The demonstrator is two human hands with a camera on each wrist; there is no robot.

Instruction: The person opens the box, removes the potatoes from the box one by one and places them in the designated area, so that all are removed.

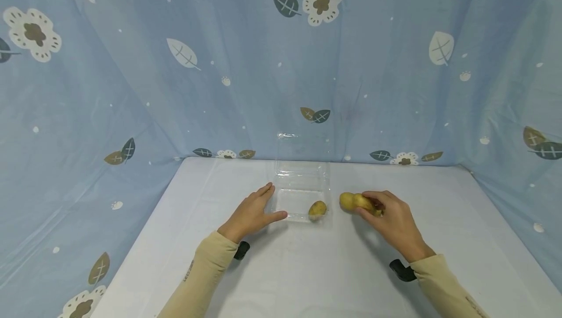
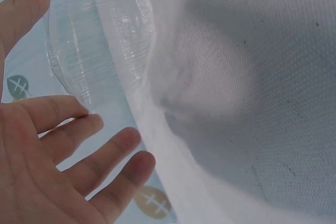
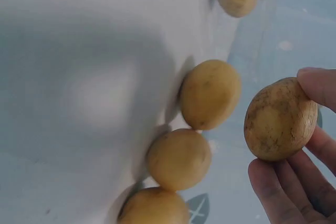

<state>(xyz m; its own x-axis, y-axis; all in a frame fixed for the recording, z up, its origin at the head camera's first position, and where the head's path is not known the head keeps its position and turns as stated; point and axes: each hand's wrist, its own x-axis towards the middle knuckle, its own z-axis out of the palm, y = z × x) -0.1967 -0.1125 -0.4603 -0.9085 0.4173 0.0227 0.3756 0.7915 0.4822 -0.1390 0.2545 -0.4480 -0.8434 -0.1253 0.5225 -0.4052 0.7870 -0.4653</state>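
Left hand (image 1: 253, 214): fingers spread at clear box (image 1: 295, 200) edge | right hand (image 1: 396, 220): fingertips pinch one potato (image 3: 279, 120) | sleeves (image 1: 205, 268): we see dark lettering (image 1: 188, 270), too small to read

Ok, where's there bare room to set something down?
The white table is bare between the sleeves, left of the left hand and right of the right hand. It's crowded between the clear container and right hand, where potatoes lie; that hand holds another.
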